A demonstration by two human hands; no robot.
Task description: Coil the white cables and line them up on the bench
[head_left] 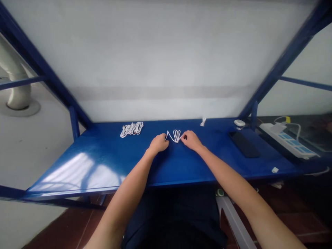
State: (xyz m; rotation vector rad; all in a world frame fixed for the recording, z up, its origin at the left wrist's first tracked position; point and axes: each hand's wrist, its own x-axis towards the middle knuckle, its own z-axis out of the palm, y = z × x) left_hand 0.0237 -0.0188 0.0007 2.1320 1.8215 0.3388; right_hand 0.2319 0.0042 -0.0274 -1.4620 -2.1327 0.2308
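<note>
A thin white cable [176, 136] with several loose loops lies between my hands, over the middle of the blue table [124, 155]. My left hand [159, 143] is closed on the stretch that runs out to the left of the loops. On the other side, my right hand [191, 139] pinches the cable beside the loops with thumb and forefinger. Fingertips partly hide the cable's ends. To the left rests a row of bundled white cables [131, 129], touched by neither hand. A small tied white cable bundle [203, 121] sits near the back edge, right of my hands.
On the right are a black phone [243, 144], a round white object [239, 123] and a small white piece [275, 169]. Beyond them lies a white power strip [289, 140] with a plugged-in cord. Blue frame bars [74, 121] rise at the table's sides.
</note>
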